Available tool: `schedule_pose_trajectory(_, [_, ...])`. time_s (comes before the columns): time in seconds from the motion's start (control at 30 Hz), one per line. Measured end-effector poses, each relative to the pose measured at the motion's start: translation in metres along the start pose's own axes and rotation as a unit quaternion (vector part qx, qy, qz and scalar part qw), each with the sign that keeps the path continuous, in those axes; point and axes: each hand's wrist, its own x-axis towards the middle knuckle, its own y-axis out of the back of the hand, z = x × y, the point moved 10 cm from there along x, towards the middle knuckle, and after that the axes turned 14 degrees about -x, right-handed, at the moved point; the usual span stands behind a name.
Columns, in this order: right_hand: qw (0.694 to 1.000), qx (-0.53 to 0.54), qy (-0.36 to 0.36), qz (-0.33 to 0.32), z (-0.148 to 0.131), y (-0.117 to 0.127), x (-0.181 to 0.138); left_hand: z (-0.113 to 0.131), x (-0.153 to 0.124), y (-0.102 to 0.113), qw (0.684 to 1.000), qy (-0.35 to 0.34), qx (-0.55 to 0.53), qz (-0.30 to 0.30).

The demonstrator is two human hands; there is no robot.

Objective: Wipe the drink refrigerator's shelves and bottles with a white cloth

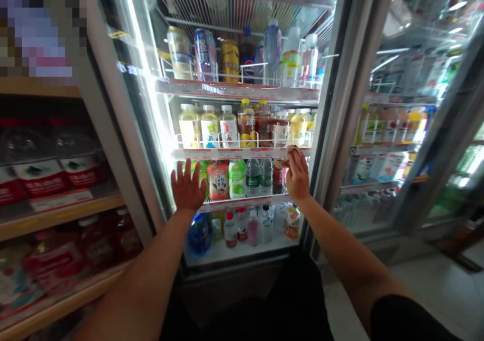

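My right hand (297, 177) is closed on a crumpled brownish cloth (282, 163), up at the right side of a lit drinks fridge, level with the price strip (242, 153) of a middle shelf. Lower left, my left hand (188, 183) is raised with its fingers spread and nothing in it. It looks flat against the fridge's glass, though contact is hard to confirm. Between the two hands show a red-orange bottle (218, 180), a green-and-white bottle (237, 178) and clear water bottles (252, 176) on a shelf behind.
Cans (205, 53) and bottles fill the upper shelf. Juice and tea bottles (246, 121) stand on the one below. To the right is a metal door frame (344, 104) and another drinks fridge (381, 164). At left, wooden shelving (60, 215) holds packs of bottles.
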Motion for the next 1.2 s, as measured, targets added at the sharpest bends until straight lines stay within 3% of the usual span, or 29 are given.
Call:
schedule_pose_trajectory(0.2, [0.999,0.004,0.006,-0.046,0.002,-0.003,-0.059,0.003,0.0,0.003,0.999,-0.027,0.029,0.015])
schedule_pose_trajectory(0.4, [0.997,0.029,0.012,-0.066,0.017,-0.002,-0.069,0.005,-0.001,0.004,0.997,-0.051,0.056,0.026])
schedule_pose_trajectory(0.6, [0.995,0.025,-0.025,-0.093,0.036,0.006,-0.115,0.0,0.001,0.003,0.998,-0.033,0.039,0.022])
schedule_pose_trajectory(0.87, [0.998,0.025,-0.056,-0.034,0.052,0.003,-0.076,0.002,0.003,0.004,0.999,-0.016,0.045,0.013])
schedule_pose_trajectory(1.1, [0.994,0.045,0.004,-0.101,0.011,-0.006,-0.113,0.006,0.004,0.006,0.998,-0.02,0.053,0.009])
schedule_pose_trajectory(1.2, [0.995,0.045,0.014,-0.092,0.008,-0.006,-0.101,0.008,0.003,0.007,0.997,-0.043,0.069,0.009])
